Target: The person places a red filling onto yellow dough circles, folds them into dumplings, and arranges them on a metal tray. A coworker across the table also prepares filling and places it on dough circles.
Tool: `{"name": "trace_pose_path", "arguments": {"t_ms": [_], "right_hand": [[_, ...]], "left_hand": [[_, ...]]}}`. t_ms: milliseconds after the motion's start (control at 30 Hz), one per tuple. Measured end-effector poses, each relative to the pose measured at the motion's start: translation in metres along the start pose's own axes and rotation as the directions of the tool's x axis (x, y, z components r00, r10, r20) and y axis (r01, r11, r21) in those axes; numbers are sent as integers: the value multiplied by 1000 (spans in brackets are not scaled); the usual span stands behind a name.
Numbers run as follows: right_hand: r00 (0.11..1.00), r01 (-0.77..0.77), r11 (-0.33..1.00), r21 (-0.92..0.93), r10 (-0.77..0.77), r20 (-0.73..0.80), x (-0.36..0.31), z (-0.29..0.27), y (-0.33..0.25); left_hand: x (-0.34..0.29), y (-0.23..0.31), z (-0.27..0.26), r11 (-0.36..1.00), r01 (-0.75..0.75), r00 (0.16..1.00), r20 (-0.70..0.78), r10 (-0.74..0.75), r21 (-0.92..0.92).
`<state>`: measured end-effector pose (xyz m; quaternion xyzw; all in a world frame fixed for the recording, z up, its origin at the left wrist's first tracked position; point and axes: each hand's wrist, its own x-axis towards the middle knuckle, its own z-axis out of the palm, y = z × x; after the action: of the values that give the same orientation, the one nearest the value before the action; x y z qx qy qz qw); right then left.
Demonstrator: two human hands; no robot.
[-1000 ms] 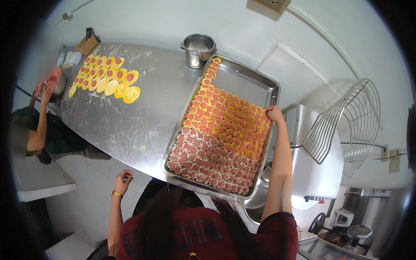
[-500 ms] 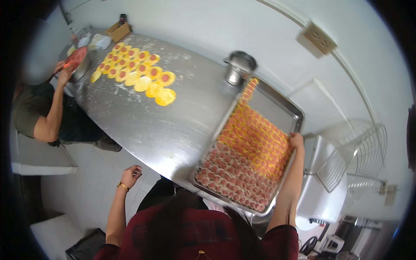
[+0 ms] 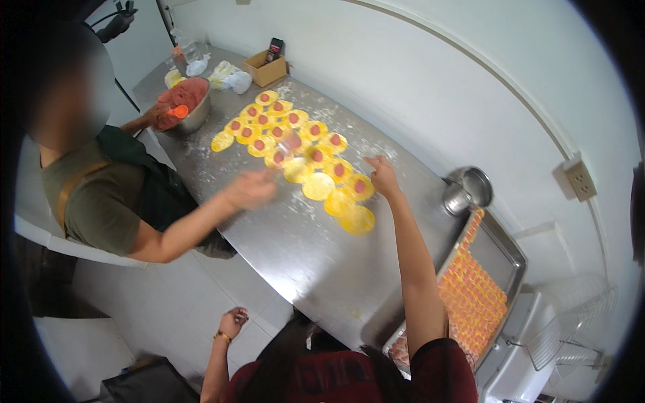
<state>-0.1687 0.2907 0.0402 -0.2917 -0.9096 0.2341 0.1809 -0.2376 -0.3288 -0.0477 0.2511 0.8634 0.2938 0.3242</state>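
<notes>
Reaching up the steel table (image 3: 302,255), the person's right hand (image 3: 381,176) hovers at the near edge of a cluster of yellow dough rounds (image 3: 302,151), fingers loosely spread and grasping nothing; whether a fingertip touches the round at its 7 o'clock (image 3: 359,187) cannot be told. The rounds lie flat in rows on the floured surface, most with a spot of red filling in the centre, which suggests they are laid out open so each can be filled in turn; three or four at the cluster's 5 o'clock end, such as the one nearest the wearer (image 3: 357,219), show no filling. The left hand (image 3: 232,323) hangs low beside the body, off the table, fingers curled in; it appears empty, though the fist is small in view. At 9 o'clock from the cluster a co-worker's hand (image 3: 250,188) is motion-blurred over the rounds, contents unclear; the co-worker's other hand (image 3: 161,113) rests on the metal bowl of red filling (image 3: 188,101) at the cluster's 10 o'clock. A metal tray (image 3: 510,255) packed with finished orange-red pieces sits at 4 o'clock from the right hand, a small metal pot (image 3: 467,191) just beyond its far end. A cardboard box (image 3: 265,68) stands at the table's far end.
</notes>
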Motion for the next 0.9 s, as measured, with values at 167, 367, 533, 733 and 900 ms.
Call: {"name": "trace_pose_path", "arguments": {"t_ms": [167, 367, 533, 733, 900], "right_hand": [[996, -18, 966, -256, 41, 83, 62, 56, -25], [972, -179, 887, -427, 226, 63, 51, 49, -25], [920, -373, 817, -440, 388, -59, -21, 10, -4], [824, -564, 705, -430, 514, -238, -170, -12, -21], [796, -604, 675, -424, 542, -270, -285, 12, -92]], "left_hand": [[-30, -38, -27, 995, 72, 997, -16, -74, -63], [0, -23, -44, 994, 7, 1000, 1, -7, -112], [67, 57, -69, 977, -118, 990, -96, 103, -176], [114, 189, -38, 836, -529, 830, 112, 546, -146], [111, 262, 53, 729, -683, 682, 318, 659, -47]]}}
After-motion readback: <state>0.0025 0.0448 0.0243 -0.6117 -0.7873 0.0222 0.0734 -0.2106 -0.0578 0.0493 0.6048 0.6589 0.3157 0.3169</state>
